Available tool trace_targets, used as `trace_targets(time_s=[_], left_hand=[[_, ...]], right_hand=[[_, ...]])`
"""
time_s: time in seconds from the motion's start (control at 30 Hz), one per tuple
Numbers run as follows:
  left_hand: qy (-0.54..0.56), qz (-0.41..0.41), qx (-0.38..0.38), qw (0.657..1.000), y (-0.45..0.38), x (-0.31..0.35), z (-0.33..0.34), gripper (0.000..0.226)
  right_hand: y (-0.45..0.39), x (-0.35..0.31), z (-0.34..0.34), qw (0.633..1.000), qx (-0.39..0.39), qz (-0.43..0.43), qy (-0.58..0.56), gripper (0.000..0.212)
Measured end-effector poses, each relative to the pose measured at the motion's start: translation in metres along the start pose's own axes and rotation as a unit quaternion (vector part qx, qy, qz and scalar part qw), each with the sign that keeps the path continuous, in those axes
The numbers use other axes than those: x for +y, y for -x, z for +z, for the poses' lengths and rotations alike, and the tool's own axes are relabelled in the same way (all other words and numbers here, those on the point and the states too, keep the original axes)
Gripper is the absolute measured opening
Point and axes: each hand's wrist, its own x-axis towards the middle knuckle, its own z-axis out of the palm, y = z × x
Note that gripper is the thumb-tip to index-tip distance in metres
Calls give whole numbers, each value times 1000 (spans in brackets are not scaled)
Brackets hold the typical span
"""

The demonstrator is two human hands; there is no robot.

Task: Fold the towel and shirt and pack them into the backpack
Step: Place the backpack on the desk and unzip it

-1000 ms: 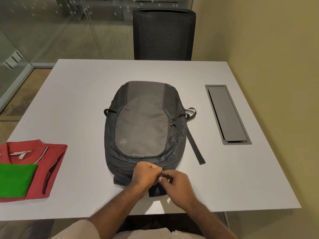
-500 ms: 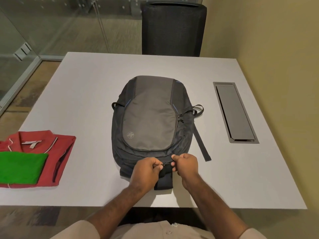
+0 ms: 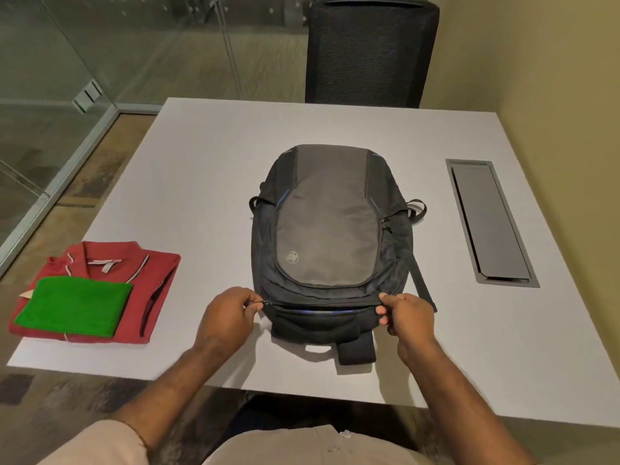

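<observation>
The two hands, pinched together at the middle of the backpack's (image 3: 330, 226) near end half a second ago, are now spreading apart along its zipper. The left hand (image 3: 226, 317) is clamping its fingertips on a zipper pull at about 8 o'clock of the bag, and the right hand (image 3: 407, 315) is pinching what is probably the second pull (too small to confirm) at about 4 o'clock. A dark slit with a blue lining is showing between them, so the main compartment is opening and packing looks close.

The backpack is lying flat, front panel up, at the centre of the table (image 3: 201, 169). The red shirt (image 3: 147, 273) is sitting folded at 9 o'clock near the table's left edge, with the folded green towel (image 3: 75, 307) resting on top of it, well apart from the bag.

At 3 o'clock a grey cable hatch (image 3: 489, 223) is lying flush in the tabletop, and a black chair (image 3: 370, 52) is standing at 12 o'clock. Nothing is blocking the path from clothes to bag; the mouth is probably too narrow yet.
</observation>
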Motion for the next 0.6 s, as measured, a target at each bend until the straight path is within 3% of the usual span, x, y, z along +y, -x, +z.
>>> trace_targets(time_s=[0.1, 0.17, 0.2, 0.27, 0.37, 0.4, 0.47, 0.53, 0.6], left_hand=[[19, -5, 0, 1000, -6, 2, 1, 19], [44, -9, 0, 999, -7, 4, 5, 19], [55, -8, 2, 998, -7, 3, 7, 18], [76, -3, 6, 997, -6, 1, 9, 18], [88, 19, 10, 996, -7, -2, 12, 17], [88, 28, 14, 996, -8, -2, 12, 17], [71, 55, 21, 996, -9, -1, 12, 17], [35, 78, 13, 996, -12, -4, 9, 15], [1, 99, -4, 995, -18, -10, 2, 13]], right_hand=[[5, -1, 3, 999, 23, -23, 24, 27], [11, 1, 5, 986, 93, -100, 98, 23], [15, 2, 7, 968, 137, -147, 149, 17], [23, 2, 14, 921, 182, -259, 228, 25], [35, 4, 42, 849, 53, -434, 299, 23], [38, 5, 55, 809, -10, -466, 358, 25], [44, 8, 83, 696, -93, -511, 496, 35], [43, 11, 102, 607, -108, -527, 586, 33], [42, 7, 109, 593, -93, -507, 619, 34]])
